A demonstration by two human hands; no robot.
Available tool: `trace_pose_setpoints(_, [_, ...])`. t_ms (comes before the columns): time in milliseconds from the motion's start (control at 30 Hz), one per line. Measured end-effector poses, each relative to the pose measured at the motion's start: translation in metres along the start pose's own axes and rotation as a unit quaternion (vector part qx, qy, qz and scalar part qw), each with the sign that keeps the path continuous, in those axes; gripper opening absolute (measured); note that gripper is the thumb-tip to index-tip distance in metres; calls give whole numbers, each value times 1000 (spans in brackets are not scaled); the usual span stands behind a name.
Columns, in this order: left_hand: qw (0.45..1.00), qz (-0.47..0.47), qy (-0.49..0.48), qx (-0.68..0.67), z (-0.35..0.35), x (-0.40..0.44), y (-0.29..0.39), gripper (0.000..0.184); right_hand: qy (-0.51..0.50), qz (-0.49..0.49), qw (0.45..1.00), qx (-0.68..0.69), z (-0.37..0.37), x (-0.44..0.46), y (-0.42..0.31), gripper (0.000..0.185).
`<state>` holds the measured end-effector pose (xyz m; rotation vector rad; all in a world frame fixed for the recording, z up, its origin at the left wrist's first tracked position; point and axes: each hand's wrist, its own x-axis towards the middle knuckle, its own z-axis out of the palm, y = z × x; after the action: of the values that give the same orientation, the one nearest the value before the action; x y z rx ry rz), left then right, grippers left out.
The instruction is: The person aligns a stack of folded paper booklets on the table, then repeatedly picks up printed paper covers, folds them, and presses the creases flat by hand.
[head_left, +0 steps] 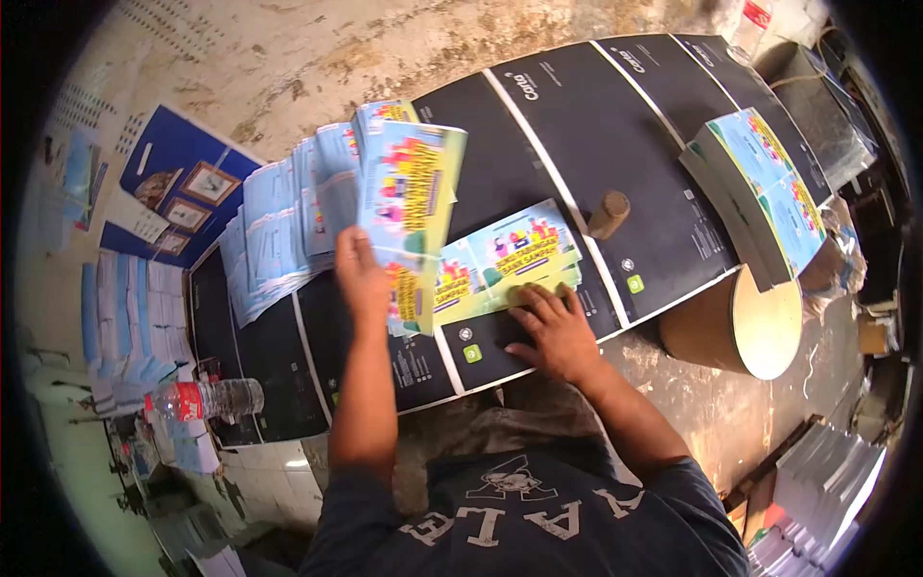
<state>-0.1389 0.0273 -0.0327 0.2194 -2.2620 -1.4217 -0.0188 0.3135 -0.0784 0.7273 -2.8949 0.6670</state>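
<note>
My left hand grips a printed cover sheet with yellow and blue artwork, raised at a slant over the left part of the black table. My right hand lies with its fingers spread on the lower edge of another printed sheet, which rests on the table. The two sheets overlap near the middle. Just behind the held sheet are piles of light blue folded sheets.
A thick stack of printed covers sits at the black table's right end. A brown cylindrical object stands near the middle. Bottles are at left and far right. A round stool is below the right edge.
</note>
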Motion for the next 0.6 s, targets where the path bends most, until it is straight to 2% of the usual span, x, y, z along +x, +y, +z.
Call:
trace_pose_setpoints(33, [991, -60, -3, -124, -27, 7, -5, 25, -22, -4, 1000, -6, -3, 3, 4, 60])
trace_pose_setpoints(67, [907, -146, -181, -351, -58, 9, -10, 27, -19, 23, 999, -11, -4, 4, 3, 60])
trace_pose_setpoints(100, [737, -212, -340, -544, -86, 7, -12, 28, -16, 45, 999, -14, -5, 10, -2, 61])
trace_pose_setpoints(133, [560, -359, -348, -661, -83, -7, -27, 33, 49, 37, 995, 77, -16, 19, -13, 64])
trace_pose_setpoints(167, [501, -436, -297, -686, -81, -39, -5, 48, 69, 54, 975, 203, -32, 30, -30, 64])
trace_pose_setpoints(200, [508, -422, -320, -679, -71, -69, 5, 56, 55, 62, 922, 377, -36, 41, -44, 62])
trace_pose_setpoints(233, [516, -407, -342, -671, -60, -98, 14, 64, 33, 75, 839, 538, -38, 48, -56, 59])
trace_pose_setpoints(300, [419, -403, -382, -718, -38, -144, 1, 68, -169, 141, 707, 672, -53, 60, -75, 48])
trace_pose_setpoints(367, [640, -367, -372, -564, -44, -157, 29, 67, -264, 253, 679, 637, -52, 64, -81, 37])
trace_pose_setpoints(400, [765, -343, -288, -463, -56, -171, 31, 69, -136, 220, 710, 655, -42, 62, -83, 34])
trace_pose_setpoints(433, [820, -261, -326, -393, -50, -161, 26, 68, -5, 180, 729, 660, -36, 61, -82, 32])
trace_pose_setpoints(467, [796, -287, -291, -446, -50, -153, 23, 66, 39, 183, 690, 700, -37, 57, -77, 26])
trace_pose_setpoints(500, [768, -314, -256, -496, -57, -145, 33, 65, 44, 166, 717, 676, -32, 53, -66, 25])
trace_pose_setpoints(533, [732, -376, -271, -498, -71, -139, 35, 48, 45, 173, 720, 670, -29, 52, -65, 27])
trace_pose_setpoints(567, [730, -378, -270, -501, -70, -142, 35, 48, 46, 182, 722, 666, -27, 50, -67, 29])
trace_pose_setpoints(600, [856, -269, -266, -353, -69, -145, 36, 39, 25, 182, 752, 633, -26, 49, -72, 32])
